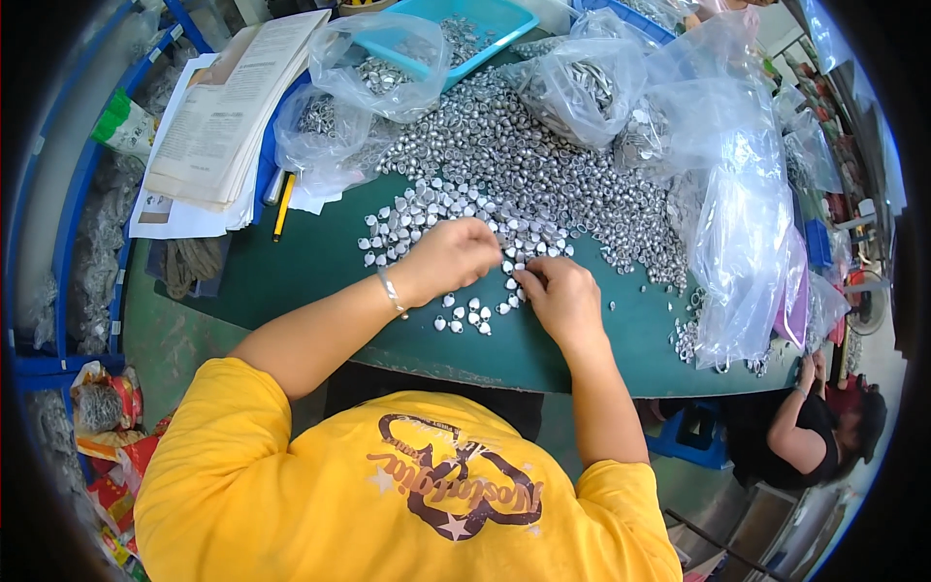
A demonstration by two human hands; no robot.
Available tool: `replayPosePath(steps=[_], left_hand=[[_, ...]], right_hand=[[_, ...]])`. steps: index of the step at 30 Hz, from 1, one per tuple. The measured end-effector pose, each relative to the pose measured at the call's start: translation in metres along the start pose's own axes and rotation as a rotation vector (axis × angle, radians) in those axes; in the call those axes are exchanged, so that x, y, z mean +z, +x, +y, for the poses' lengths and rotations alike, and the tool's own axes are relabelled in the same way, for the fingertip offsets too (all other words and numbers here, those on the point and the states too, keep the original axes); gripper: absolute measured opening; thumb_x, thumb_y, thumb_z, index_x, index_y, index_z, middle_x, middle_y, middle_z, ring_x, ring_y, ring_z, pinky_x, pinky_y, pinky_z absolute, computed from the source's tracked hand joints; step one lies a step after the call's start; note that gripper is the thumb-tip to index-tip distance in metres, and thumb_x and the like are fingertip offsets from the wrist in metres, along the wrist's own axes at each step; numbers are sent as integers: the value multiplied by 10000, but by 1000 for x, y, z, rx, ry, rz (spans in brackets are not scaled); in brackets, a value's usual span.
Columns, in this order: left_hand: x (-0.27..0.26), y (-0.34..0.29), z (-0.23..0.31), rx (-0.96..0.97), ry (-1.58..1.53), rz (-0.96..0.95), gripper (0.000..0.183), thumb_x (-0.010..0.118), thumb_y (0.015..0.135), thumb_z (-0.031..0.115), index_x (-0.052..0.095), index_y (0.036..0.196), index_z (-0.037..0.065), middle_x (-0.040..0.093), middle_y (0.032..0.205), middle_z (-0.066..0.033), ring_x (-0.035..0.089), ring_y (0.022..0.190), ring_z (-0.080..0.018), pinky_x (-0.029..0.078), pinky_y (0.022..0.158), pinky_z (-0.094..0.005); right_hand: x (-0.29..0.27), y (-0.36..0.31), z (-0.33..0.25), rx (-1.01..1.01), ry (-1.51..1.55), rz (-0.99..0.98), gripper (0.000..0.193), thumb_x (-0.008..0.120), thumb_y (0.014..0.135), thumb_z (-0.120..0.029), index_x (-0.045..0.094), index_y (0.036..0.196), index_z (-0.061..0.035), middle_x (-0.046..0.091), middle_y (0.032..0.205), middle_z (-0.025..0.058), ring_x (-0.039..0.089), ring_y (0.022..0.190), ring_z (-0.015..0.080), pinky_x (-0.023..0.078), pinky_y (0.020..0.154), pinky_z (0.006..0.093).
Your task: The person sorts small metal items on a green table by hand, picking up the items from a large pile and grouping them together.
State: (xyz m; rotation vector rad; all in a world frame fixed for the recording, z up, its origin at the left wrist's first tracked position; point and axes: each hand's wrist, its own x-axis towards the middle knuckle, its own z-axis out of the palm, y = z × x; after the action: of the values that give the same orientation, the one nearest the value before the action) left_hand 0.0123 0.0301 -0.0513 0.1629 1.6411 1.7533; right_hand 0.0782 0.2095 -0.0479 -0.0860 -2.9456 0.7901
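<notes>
Small silver heart-shaped metal pieces [417, 210] lie spread over the green table top in front of me. Over their near side, my left hand [451, 260] is closed with its fingers curled; anything in its fingertips is hidden. Close to its right, my right hand [562, 296] has thumb and forefinger drawn together at the edge of the hearts, and what they pinch is too small to make out. Below my left hand sits a small loose group of hearts [464, 315]. A bracelet circles my left wrist.
Behind the hearts spreads a large heap of small silver metal parts [543, 165]. Clear plastic bags [742, 194] and a turquoise tray [504, 39] border it. Papers [228, 116] and a yellow pen [283, 207] lie left. Another person [800, 436] sits at the right.
</notes>
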Motion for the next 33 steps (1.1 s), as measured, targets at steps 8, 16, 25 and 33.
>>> replayPosePath(steps=[8,16,25,33], left_hand=[[11,13,-18,675,1064,72,130,661,770,140,621,813,24,568,791,-114,578,743,-279,476,642,-344],[8,11,3,230,526,52,138,648,764,132,614,849,29,553,679,-60,567,592,-157,477,571,-309],[19,24,-17,808,1017,127,103,643,774,110,581,807,35,564,734,-99,582,636,-252,474,572,-332],[18,4,-9,543,917,-37,175,674,737,115,611,870,19,525,678,-81,545,625,-198,446,580,-284]], right_hand=[[8,2,-2,-57,65,74,138,658,738,-202,664,767,-67,644,759,130,616,647,313,490,600,411],[-17,7,32,287,790,-110,144,630,787,-107,622,878,5,631,759,68,532,500,138,402,454,230],[-3,2,26,41,481,9,88,627,799,-108,616,779,-23,596,646,59,570,569,136,448,510,271],[-7,0,24,-89,323,-101,125,621,794,-112,653,886,-34,643,779,122,641,678,245,499,592,342]])
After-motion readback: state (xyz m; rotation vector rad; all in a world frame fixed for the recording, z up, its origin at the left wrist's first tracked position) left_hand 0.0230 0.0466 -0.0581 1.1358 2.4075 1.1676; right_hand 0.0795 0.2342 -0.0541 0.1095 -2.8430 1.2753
